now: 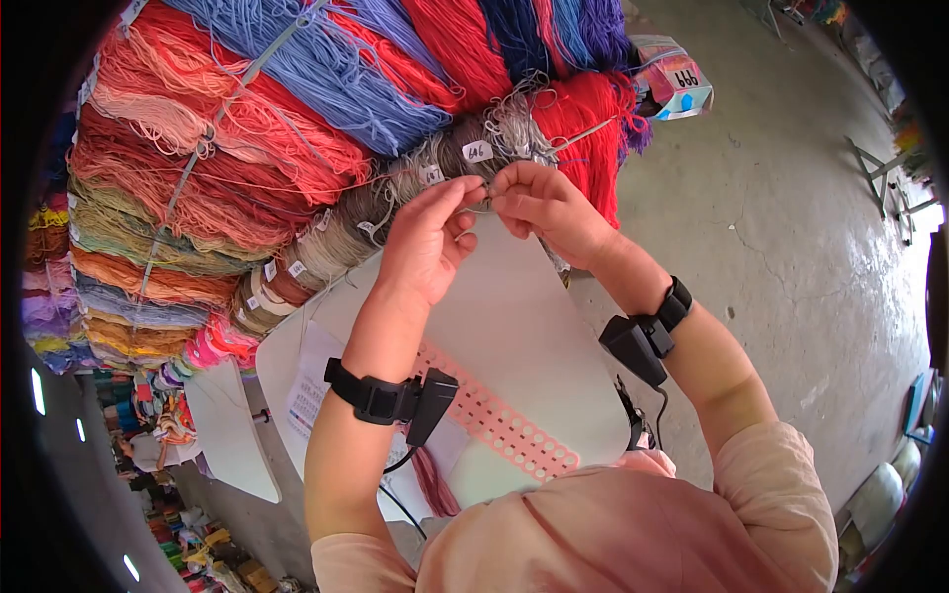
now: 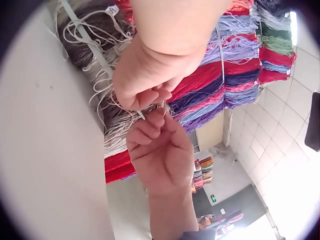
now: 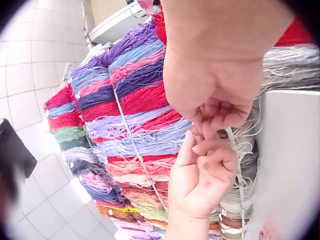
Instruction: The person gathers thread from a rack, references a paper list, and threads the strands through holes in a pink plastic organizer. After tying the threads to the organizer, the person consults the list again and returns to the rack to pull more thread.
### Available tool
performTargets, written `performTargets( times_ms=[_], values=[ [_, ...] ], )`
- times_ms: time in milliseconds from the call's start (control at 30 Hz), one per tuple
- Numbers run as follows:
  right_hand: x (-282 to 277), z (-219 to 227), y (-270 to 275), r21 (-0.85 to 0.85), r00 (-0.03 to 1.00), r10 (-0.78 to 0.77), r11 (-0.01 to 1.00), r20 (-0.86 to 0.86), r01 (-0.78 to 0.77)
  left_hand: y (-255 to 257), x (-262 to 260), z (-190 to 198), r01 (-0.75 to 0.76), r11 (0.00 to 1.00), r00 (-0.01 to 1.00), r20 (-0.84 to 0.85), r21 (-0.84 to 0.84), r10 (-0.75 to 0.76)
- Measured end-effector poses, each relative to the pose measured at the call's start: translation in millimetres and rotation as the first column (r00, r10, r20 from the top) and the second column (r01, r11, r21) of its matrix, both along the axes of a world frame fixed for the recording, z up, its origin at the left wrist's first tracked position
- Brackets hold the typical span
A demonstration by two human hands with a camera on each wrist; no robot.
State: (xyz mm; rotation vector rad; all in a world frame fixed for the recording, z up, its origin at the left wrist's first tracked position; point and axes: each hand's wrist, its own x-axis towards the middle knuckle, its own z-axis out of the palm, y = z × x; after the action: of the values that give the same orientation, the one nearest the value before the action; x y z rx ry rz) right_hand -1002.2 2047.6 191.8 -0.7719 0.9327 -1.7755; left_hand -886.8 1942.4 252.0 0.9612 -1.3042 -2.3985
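My left hand (image 1: 425, 242) and right hand (image 1: 556, 212) meet fingertip to fingertip in front of the grey skeins (image 1: 405, 183). Between them they pinch a thin pale strand of thread (image 2: 163, 104), mostly hidden by the fingers. In the left wrist view the right hand (image 2: 162, 157) has its palm toward the camera and its fingertips drawn together. The right wrist view has the left hand (image 3: 200, 182) below, thumb and fingers bent toward the right hand (image 3: 215, 92). Paper number tags (image 1: 477, 151) sit on the skeins just beyond the fingers.
Thick rows of coloured skeins (image 1: 326, 74) hang behind the hands, crossed by metal rods (image 1: 183, 183). Beneath the arms is a white table (image 1: 504, 316) with a pink perforated strip (image 1: 494, 420), printed paper (image 1: 308, 381) and a dark red skein (image 1: 432, 479). Concrete floor (image 1: 771, 247) lies to the right.
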Motion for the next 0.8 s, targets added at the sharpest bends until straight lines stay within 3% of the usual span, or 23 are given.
performTargets(
  times_ms=[100, 300, 500, 700, 800],
  values=[
    [4, 2, 1, 0.163, 0.953, -0.189, 0.959, -0.237, 0.231, -8, 8, 1, -0.053, 0.997, 0.998, 0.038, -0.049, 0.055],
    [11, 7, -4, 0.181, 0.809, -0.363, 0.854, -0.462, 0.487, -12, 20, 0, -0.059, 0.997, 0.997, 0.041, -0.055, 0.061],
    [8, -6, -17, 0.197, 0.797, -0.326, 0.857, -0.508, 0.476, -8, 22, 5, -0.020, 0.996, 0.999, 0.030, -0.086, 0.023],
    [6, -9, -18, 0.177, 0.842, -0.409, 0.854, -0.351, 0.489, -8, 22, 4, -0.004, 0.996, 1.000, 0.024, -0.092, 0.007],
    [9, -1, -15, 0.191, 0.799, -0.391, 0.834, -0.456, 0.517, -7, 21, 5, 0.005, 0.996, 1.000, 0.026, -0.092, -0.002]
  ],
)
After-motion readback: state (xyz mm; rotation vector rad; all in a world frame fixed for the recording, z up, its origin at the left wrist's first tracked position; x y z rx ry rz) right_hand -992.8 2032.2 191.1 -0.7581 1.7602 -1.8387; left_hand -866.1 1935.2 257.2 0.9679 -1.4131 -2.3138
